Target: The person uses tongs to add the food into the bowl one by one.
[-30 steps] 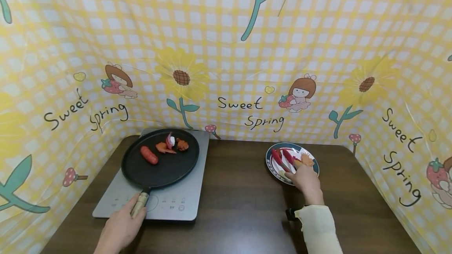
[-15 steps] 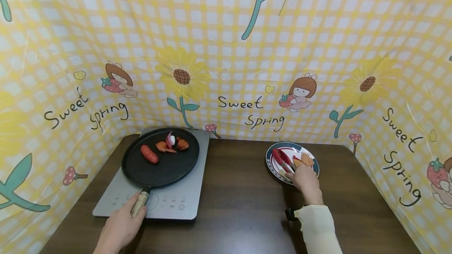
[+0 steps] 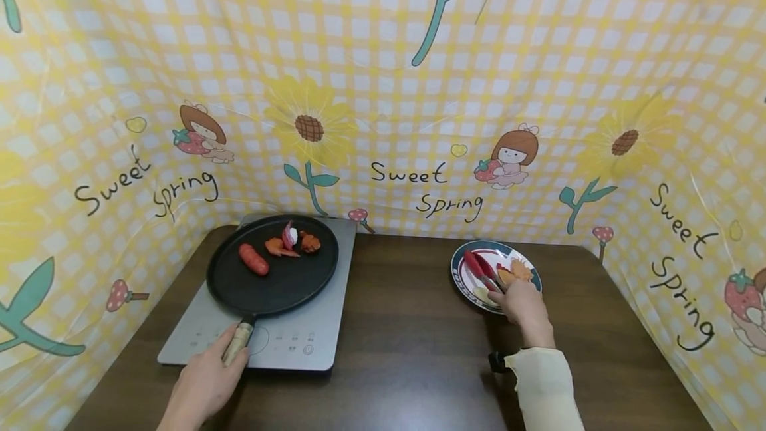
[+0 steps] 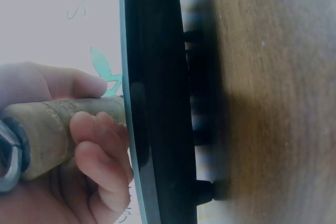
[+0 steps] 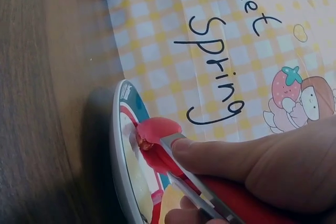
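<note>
My left hand (image 3: 206, 381) grips the wooden-looking handle (image 4: 42, 129) of a flat black pan (image 3: 269, 294). In the pan lie a red sausage (image 3: 254, 259), a white-and-purple piece (image 3: 290, 237) and two orange pieces, one of them a knobbly lump (image 3: 310, 243). At the right, my right hand (image 3: 526, 308) holds metal tongs with red tips (image 5: 157, 128) low over a patterned plate (image 3: 457, 285). A small brownish-orange piece (image 5: 144, 144) shows between the tips. Beside the tongs on the plate are a yellow piece (image 3: 506, 277) and a frilly orange piece (image 3: 520, 269).
Under the pan is a silver induction cooktop (image 3: 326, 324) with touch controls, on a dark wooden table (image 3: 401, 324). Yellow checked cloth (image 3: 395, 118) with printed flowers rises behind the table and along both sides.
The red tips of the tongs have come closer together over the plate. My right hand has shifted very slightly to the right; my left hand keeps its hold on the pan handle.
</note>
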`<state>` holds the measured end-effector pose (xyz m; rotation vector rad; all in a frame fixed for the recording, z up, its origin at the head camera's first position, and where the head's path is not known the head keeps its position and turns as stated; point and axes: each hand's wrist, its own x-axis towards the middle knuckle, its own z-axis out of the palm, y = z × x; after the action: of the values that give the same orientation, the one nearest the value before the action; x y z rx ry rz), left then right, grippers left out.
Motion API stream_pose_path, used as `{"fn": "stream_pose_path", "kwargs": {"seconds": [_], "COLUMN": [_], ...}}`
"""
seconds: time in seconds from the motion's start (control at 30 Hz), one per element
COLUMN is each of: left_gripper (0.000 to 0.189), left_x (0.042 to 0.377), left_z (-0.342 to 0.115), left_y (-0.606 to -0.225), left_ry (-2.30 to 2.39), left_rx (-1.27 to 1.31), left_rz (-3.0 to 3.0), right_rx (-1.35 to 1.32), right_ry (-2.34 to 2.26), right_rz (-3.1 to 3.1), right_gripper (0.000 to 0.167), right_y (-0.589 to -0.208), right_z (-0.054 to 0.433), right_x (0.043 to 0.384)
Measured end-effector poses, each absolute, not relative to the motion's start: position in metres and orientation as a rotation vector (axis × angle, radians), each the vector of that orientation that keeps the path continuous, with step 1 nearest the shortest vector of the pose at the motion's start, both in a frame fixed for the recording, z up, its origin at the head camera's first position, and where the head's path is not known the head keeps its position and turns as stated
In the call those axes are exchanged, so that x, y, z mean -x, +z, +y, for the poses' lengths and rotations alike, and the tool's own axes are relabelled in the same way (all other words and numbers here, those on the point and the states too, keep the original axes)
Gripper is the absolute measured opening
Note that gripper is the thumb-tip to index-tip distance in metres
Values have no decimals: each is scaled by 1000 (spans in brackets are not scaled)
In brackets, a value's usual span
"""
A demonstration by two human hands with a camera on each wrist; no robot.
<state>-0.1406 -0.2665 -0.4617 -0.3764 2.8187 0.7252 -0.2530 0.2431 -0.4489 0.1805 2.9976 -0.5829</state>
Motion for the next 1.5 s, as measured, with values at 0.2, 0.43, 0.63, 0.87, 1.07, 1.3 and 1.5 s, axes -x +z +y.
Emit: {"fn": "stream_pose_path", "kwargs": {"seconds": [0.2, 0.43, 0.63, 0.87, 1.07, 1.3, 1.5], "left_gripper": [72, 73, 72, 72, 73, 72, 71], "left_x": [140, 140, 140, 140, 140, 139, 138], "left_z": [-266, -267, -266, -267, -266, -267, -266], "left_y": [-460, -460, -462, -463, -463, -462, -463], "left_ry": [718, 727, 719, 717, 720, 727, 727], "left_rx": [366, 359, 371, 371, 378, 369, 368], "left_rz": [2823, 2820, 2831, 2834, 2830, 2836, 2847], "right_rx": [-253, -250, -248, -192, -105, -31, 7], "right_ry": [-762, -923, -1010, -1127, -1212, -1281, -1306], "right_rz": [2936, 2890, 2823, 2791, 2771, 2710, 2658], "right_gripper": [45, 44, 43, 41, 37, 38, 39], "right_y": [-447, -446, -446, -450, -449, -447, -447], "right_z": [246, 247, 248, 248, 246, 244, 238], "right_x": [253, 254, 253, 254, 254, 255, 256]}}
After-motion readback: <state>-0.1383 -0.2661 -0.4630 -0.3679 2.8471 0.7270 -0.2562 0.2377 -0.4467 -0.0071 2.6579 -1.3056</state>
